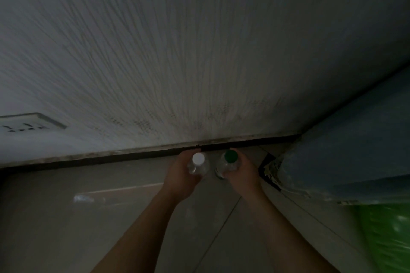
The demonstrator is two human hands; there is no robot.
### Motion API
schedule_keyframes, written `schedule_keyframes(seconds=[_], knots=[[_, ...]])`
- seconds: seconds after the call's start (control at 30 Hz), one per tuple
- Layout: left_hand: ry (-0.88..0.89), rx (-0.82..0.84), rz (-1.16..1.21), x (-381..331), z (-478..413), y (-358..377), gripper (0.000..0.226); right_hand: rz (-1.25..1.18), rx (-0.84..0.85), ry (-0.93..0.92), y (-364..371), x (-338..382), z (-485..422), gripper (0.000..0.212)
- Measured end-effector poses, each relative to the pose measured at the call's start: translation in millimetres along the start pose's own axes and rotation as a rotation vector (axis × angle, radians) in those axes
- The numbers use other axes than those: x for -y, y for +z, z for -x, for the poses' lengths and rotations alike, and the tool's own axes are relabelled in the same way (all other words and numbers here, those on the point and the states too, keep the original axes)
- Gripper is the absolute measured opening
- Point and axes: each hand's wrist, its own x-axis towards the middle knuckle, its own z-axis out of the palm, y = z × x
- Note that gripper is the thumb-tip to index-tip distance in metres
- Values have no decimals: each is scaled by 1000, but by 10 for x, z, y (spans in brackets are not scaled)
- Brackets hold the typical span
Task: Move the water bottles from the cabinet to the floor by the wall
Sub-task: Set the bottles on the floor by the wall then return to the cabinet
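Left hand [180,176] grips the white-capped bottle [198,165] upright; right hand [243,173] grips the green-capped bottle [228,163] just beside it. Both stand near the wall [199,51].

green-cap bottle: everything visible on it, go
The green-cap bottle is clear plastic, roughly upright, seen from above, its round dark-green cap on. The right hand grips its body from the right. It is low by the base of the wall, right of the white-cap bottle, a gap between them. Whether its base touches the floor is unclear.
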Motion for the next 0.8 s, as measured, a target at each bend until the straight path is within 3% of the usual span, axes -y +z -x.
schedule_keyframes(seconds=[0.5,0.8], knots=[[-48,26,59,-32,46,-48,86,-34,-26,27,61,-53,21,78],[-15,10,47,-441,128,-306,77,-29,-36,0,-229,203,235,86]])
